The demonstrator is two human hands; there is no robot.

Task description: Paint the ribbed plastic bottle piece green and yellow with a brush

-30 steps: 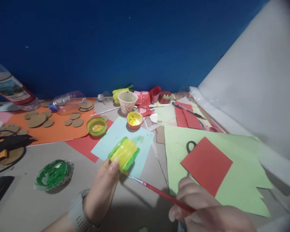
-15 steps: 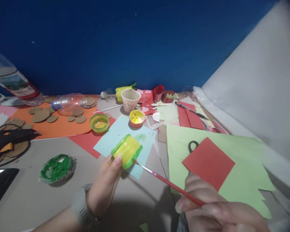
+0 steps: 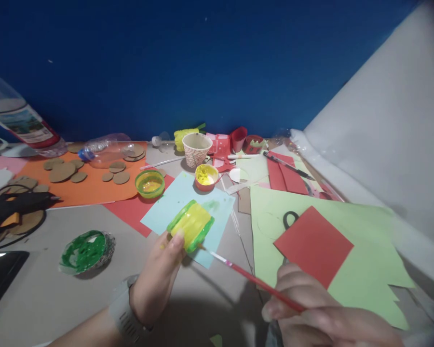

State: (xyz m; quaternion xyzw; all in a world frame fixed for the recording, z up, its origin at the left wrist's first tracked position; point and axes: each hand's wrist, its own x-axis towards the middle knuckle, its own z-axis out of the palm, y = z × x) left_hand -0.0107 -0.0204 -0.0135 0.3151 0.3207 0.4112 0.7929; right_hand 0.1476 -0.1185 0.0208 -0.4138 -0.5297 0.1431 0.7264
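Note:
My left hand (image 3: pixel 161 272), with a grey watch on its wrist, grips a small yellow piece (image 3: pixel 191 222) by its lower left edge. Wet green paint covers the piece's two opposite sides. Between the fingers and thumb of my right hand (image 3: pixel 318 308) is a thin red paintbrush (image 3: pixel 253 278). Its bristles touch the green lower right edge of the piece. Beneath the piece lies a light blue sheet (image 3: pixel 159 207). Green paint fills a shallow dish (image 3: pixel 85 251) at the left; yellow paint is in a small red cup (image 3: pixel 206 177).
A green-rimmed bowl (image 3: pixel 149 184) and a patterned paper cup (image 3: pixel 196 150) stand behind. Cardboard discs (image 3: pixel 62 172) and a plastic bottle (image 3: pixel 108 150) lie on orange paper. Scissors (image 3: pixel 290 220) sit partly under a red square (image 3: pixel 314 246). A glue gun (image 3: pixel 18 207) is far left.
The brush tip has shifted slightly down along the piece's green edge. My left hand keeps its hold with little movement.

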